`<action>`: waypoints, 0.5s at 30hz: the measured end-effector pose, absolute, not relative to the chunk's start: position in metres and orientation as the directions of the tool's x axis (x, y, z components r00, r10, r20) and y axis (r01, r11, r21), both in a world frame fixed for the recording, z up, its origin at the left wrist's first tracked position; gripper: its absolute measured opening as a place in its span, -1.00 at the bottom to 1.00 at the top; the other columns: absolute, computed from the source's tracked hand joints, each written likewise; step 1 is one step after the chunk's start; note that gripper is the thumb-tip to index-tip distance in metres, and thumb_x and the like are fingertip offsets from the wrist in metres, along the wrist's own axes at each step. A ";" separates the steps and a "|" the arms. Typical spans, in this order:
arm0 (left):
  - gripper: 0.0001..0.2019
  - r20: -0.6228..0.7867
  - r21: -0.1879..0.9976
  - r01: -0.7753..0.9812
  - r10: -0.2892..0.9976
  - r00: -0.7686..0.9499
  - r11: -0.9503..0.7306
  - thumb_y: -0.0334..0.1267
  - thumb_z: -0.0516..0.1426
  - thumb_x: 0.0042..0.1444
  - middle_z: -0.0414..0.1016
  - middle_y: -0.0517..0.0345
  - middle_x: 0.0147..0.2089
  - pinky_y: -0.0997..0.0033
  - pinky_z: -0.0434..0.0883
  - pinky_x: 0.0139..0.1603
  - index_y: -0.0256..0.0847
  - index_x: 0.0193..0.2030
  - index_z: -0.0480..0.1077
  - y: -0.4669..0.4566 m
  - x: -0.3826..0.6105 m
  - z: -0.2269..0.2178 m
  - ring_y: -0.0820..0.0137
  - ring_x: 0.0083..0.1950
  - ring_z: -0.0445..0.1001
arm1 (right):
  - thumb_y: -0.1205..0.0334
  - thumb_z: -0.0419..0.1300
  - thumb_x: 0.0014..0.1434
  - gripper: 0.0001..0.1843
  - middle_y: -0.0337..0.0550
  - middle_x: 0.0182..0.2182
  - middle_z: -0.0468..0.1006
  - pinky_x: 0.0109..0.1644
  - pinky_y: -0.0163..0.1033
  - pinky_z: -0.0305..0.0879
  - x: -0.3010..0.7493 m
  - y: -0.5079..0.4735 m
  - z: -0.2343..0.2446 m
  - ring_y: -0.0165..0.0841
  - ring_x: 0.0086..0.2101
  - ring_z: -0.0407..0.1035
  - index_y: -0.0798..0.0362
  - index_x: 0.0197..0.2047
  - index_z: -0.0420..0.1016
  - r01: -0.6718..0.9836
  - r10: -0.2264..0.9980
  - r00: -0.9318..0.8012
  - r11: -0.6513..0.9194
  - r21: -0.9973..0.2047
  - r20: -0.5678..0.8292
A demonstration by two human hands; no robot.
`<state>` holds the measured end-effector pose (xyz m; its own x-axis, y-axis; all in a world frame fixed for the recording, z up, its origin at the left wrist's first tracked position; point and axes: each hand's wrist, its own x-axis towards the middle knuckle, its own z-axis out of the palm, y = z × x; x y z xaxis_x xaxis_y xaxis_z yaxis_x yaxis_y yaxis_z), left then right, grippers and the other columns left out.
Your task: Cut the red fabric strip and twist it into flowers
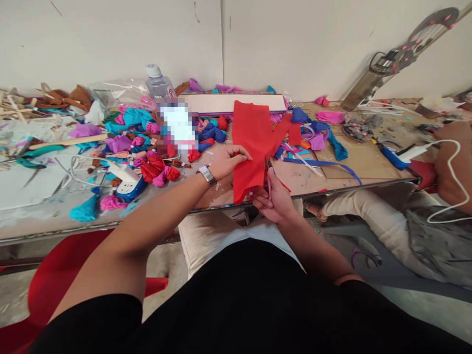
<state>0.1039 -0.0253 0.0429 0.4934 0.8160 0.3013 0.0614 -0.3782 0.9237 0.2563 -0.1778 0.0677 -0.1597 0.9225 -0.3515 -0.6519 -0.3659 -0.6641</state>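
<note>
A large red cloth or crepe-like sheet (252, 130) hangs over the table's front edge, in front of me. My left hand (229, 162), with a metal-band watch on its wrist, pinches the sheet's left side between thumb and fingers. On the sheet's lower right side, my right hand (276, 197) is closed around a pair of scissors (269, 186) with pinkish handles. The dark blades point away from me at the sheet's right edge; how far apart they are is hard to see. Narrower red pieces (282, 132) lie to the right of the sheet.
Bunched coloured pieces (120, 142) crowd the table left of the sheet, with a water bottle (158, 81) and a blurred lit screen (179, 128) behind. Power strips (131, 188) with white cables, green-handled pliers (40, 152) and a blue strip (324, 162) lie about. Another person's leg (365, 206) is at right.
</note>
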 end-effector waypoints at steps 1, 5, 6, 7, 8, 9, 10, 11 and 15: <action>-0.78 0.306 0.922 0.059 0.814 0.493 -0.383 -0.14 0.22 0.08 0.72 0.08 -0.20 0.32 0.41 -0.01 -0.22 -0.30 0.65 -0.026 0.104 0.043 0.34 -0.15 0.55 | -0.25 -0.09 0.56 -0.41 -0.45 -0.73 0.05 -0.63 -0.42 -0.19 0.257 -0.178 0.067 -0.59 -0.76 -0.25 0.02 -0.37 0.15 -0.649 0.925 -0.161 -0.362 -0.669 -0.344; -0.77 0.304 0.927 0.047 0.820 0.486 -0.371 -0.14 0.22 0.07 0.71 0.08 -0.20 0.35 0.41 -0.02 -0.24 -0.30 0.64 -0.026 0.104 0.044 0.35 -0.15 0.55 | -0.39 0.09 0.44 -0.34 -0.47 -0.72 0.09 -0.63 -0.43 -0.15 0.257 -0.177 0.064 -0.62 -0.75 -0.23 0.02 -0.38 0.11 -0.642 0.927 -0.155 -0.357 -0.678 -0.341; -0.77 0.303 0.927 0.048 0.821 0.484 -0.371 -0.14 0.22 0.07 0.71 0.08 -0.20 0.36 0.41 -0.03 -0.24 -0.30 0.64 -0.026 0.104 0.044 0.36 -0.15 0.55 | -0.39 0.08 0.44 -0.33 -0.46 -0.72 0.09 -0.63 -0.43 -0.15 0.257 -0.177 0.064 -0.61 -0.75 -0.22 0.02 -0.39 0.11 -0.645 0.926 -0.147 -0.357 -0.676 -0.348; -0.77 0.305 0.926 0.052 0.820 0.484 -0.374 -0.14 0.22 0.07 0.71 0.08 -0.20 0.36 0.41 -0.03 -0.24 -0.30 0.64 -0.025 0.104 0.044 0.36 -0.15 0.55 | -0.38 0.06 0.45 -0.34 -0.46 -0.72 0.09 -0.63 -0.43 -0.15 0.257 -0.177 0.064 -0.61 -0.76 -0.22 0.02 -0.39 0.11 -0.648 0.925 -0.140 -0.356 -0.673 -0.354; -0.77 0.308 0.924 0.054 0.820 0.483 -0.379 -0.15 0.22 0.07 0.71 0.08 -0.20 0.36 0.41 -0.03 -0.24 -0.30 0.65 -0.025 0.104 0.044 0.36 -0.15 0.55 | -0.37 0.04 0.47 -0.35 -0.46 -0.72 0.09 -0.63 -0.43 -0.16 0.257 -0.177 0.064 -0.61 -0.76 -0.22 0.02 -0.39 0.12 -0.650 0.924 -0.136 -0.356 -0.671 -0.358; -0.77 0.311 0.922 0.055 0.819 0.482 -0.382 -0.15 0.22 0.08 0.72 0.08 -0.20 0.37 0.41 -0.03 -0.24 -0.30 0.65 -0.025 0.104 0.043 0.36 -0.15 0.56 | -0.36 0.03 0.48 -0.35 -0.46 -0.72 0.09 -0.63 -0.43 -0.16 0.256 -0.177 0.064 -0.60 -0.76 -0.22 0.02 -0.39 0.13 -0.651 0.923 -0.133 -0.356 -0.670 -0.360; -0.78 0.312 0.922 0.055 0.819 0.481 -0.383 -0.16 0.22 0.08 0.72 0.08 -0.20 0.36 0.41 -0.03 -0.24 -0.30 0.65 -0.025 0.104 0.043 0.36 -0.15 0.56 | -0.36 0.03 0.48 -0.36 -0.46 -0.72 0.08 -0.63 -0.43 -0.16 0.256 -0.177 0.064 -0.60 -0.76 -0.22 0.03 -0.39 0.13 -0.651 0.923 -0.132 -0.356 -0.671 -0.361; -0.78 0.310 0.923 0.055 0.819 0.483 -0.382 -0.16 0.22 0.08 0.72 0.08 -0.20 0.36 0.42 -0.02 -0.24 -0.30 0.65 -0.025 0.104 0.043 0.36 -0.15 0.56 | -0.35 0.03 0.48 -0.35 -0.45 -0.72 0.08 -0.64 -0.43 -0.15 0.256 -0.177 0.065 -0.61 -0.76 -0.22 0.03 -0.40 0.13 -0.650 0.922 -0.133 -0.357 -0.670 -0.363; -0.77 0.308 0.924 0.050 0.815 0.492 -0.379 -0.15 0.21 0.09 0.71 0.07 -0.18 0.36 0.41 -0.01 -0.24 -0.29 0.65 -0.027 0.103 0.045 0.35 -0.13 0.56 | -0.25 -0.08 0.56 -0.34 -0.43 -0.72 0.06 -0.64 -0.43 -0.14 0.255 -0.177 0.065 -0.61 -0.76 -0.22 0.05 -0.46 0.07 -0.656 0.920 -0.127 -0.358 -0.665 -0.370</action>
